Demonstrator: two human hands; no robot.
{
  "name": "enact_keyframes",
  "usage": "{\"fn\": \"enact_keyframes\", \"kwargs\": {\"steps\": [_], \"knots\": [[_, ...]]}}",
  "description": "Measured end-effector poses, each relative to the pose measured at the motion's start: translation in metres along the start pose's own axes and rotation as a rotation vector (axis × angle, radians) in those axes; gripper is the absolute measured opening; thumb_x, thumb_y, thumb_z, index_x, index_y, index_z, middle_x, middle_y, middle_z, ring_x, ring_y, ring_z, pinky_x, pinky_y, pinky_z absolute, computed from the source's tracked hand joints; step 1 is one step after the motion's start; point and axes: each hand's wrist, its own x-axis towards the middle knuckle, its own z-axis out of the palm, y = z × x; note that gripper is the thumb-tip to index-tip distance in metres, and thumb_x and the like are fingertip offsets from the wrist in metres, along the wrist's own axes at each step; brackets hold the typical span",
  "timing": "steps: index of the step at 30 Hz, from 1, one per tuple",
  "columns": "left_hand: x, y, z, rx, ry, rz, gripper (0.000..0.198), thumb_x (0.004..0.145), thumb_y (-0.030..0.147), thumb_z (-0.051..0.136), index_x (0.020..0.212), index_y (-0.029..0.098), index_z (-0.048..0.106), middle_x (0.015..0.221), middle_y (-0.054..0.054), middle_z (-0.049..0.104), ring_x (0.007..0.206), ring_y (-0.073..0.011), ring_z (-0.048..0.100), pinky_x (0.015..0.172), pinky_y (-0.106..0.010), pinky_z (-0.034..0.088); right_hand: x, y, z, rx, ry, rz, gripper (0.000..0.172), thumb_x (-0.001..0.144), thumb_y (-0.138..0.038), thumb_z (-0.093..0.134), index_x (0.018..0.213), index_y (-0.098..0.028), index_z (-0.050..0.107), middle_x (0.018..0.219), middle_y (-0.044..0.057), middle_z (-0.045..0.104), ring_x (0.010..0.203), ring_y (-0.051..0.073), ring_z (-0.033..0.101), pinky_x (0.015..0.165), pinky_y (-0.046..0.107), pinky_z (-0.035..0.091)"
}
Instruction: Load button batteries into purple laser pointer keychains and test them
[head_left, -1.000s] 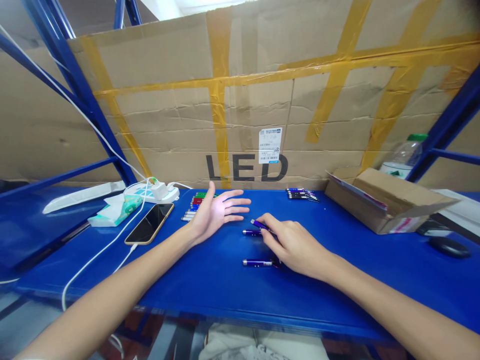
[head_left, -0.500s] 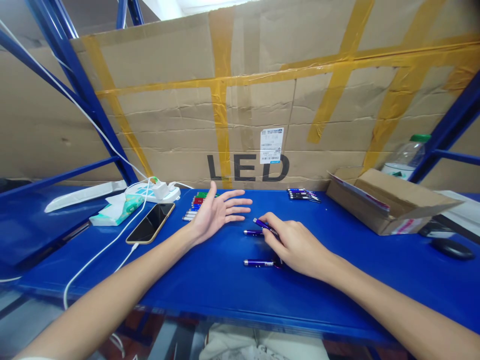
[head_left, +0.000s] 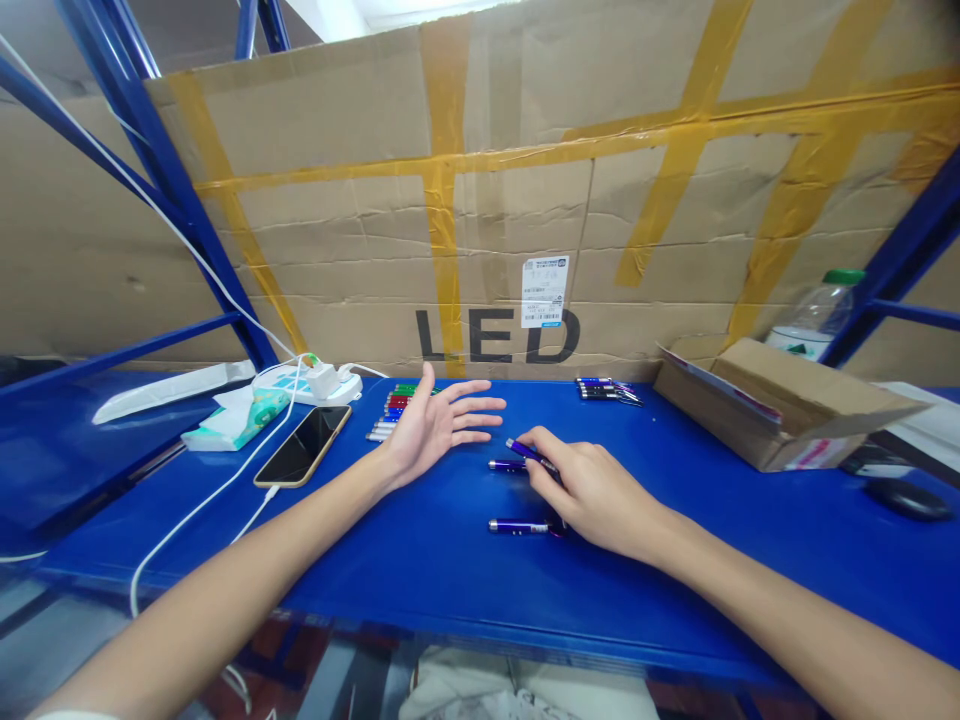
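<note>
My right hand point(head_left: 592, 490) pinches a purple pen-like stick point(head_left: 531, 454) between thumb and fingers. Under and beside its fingertips lies a second purple stick point(head_left: 507, 466), partly covered by the hand. Nearer the front, a third purple stick point(head_left: 519, 526) rests on the blue table point(head_left: 420, 575), its right end close to my right hand. My left hand point(head_left: 439, 425) is palm up with its fingers spread and holds nothing. Behind its wrist and thumb, a row of green, red, blue and white sticks point(head_left: 390, 422) is partly hidden.
At the back, purple and black sticks point(head_left: 600, 390) lie before a big cardboard sheet point(head_left: 360, 260). To the left are a phone point(head_left: 304, 448), a tissue pack point(head_left: 236, 420) and a power strip point(head_left: 322, 382) with white cables. An open carton point(head_left: 780, 405), a bottle point(head_left: 817, 305) and a mouse point(head_left: 907, 498) stand right.
</note>
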Motion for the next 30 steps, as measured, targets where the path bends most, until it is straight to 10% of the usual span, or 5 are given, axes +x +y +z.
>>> {"fn": "enact_keyframes", "kwargs": {"steps": [9, 16, 30], "knots": [[0.000, 0.001, 0.001, 0.006, 0.000, 0.001, 0.091, 0.103, 0.083, 0.026, 0.145, 0.012, 0.064, 0.148, -0.024, 0.066, 0.124, -0.0348, 0.071, 0.100, -0.044, 0.057, 0.001, 0.000, 0.001, 0.006, 0.013, 0.011, 0.029, 0.112, -0.032, 0.040, 0.133, -0.022, 0.057, 0.082, 0.003, 0.076, 0.072, 0.024, 0.072, 0.065, 0.030, 0.037], [0.000, 0.001, 0.000, 0.003, 0.007, 0.000, 0.089, 0.104, 0.082, 0.024, 0.143, 0.013, 0.065, 0.146, -0.024, 0.068, 0.123, -0.0343, 0.071, 0.100, -0.044, 0.057, -0.001, 0.005, 0.001, 0.068, 0.042, -0.150, 0.030, 0.116, -0.034, 0.037, 0.133, -0.028, 0.061, 0.124, 0.008, 0.067, 0.102, 0.022, 0.070, 0.087, 0.035, 0.054], [0.000, 0.001, 0.001, 0.018, 0.010, -0.008, 0.089, 0.104, 0.081, 0.022, 0.143, 0.013, 0.063, 0.144, -0.023, 0.069, 0.122, -0.0337, 0.071, 0.097, -0.042, 0.057, -0.003, 0.005, 0.002, 0.137, -0.178, -0.234, 0.025, 0.109, -0.036, 0.061, 0.132, -0.025, 0.066, 0.106, 0.005, 0.073, 0.105, 0.024, 0.068, 0.091, 0.036, 0.053]]}}
